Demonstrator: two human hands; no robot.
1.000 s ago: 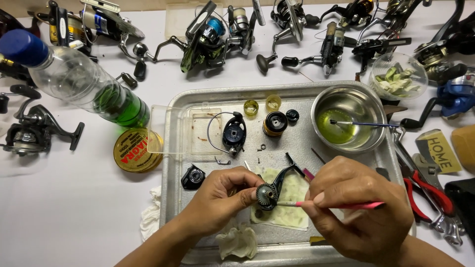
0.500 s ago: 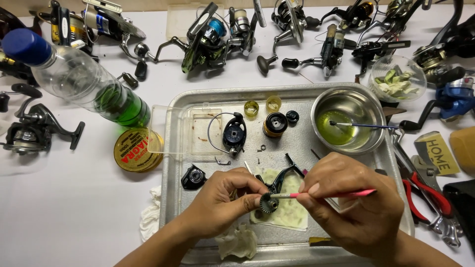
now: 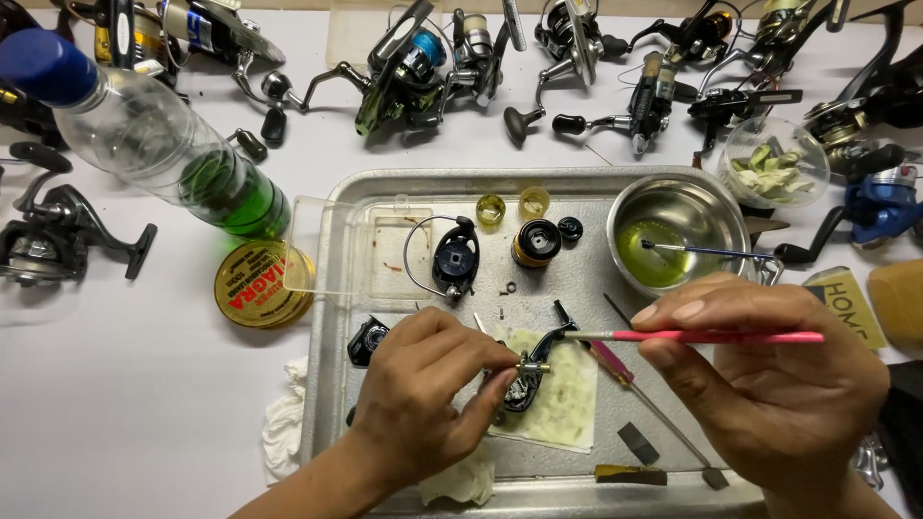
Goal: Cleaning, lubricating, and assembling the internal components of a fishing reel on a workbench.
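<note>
1. Two hands meet over one small reel body, dark with a brass shaft poking out, held just above a stained paper pad near the front edge of the metal tray, likely so drips land on the pad.
2. Left hand is curled closed around the reel body, steadying it.
3. Right hand pinches a pink-handled brush between thumb and fingers, its tip at the reel body.
4. Steel bowl with green liquid sits at the tray's far right corner, within easy reach for dipping.
5. Loose reel parts lie mid-tray; whole reels line the table's far edge.
</note>
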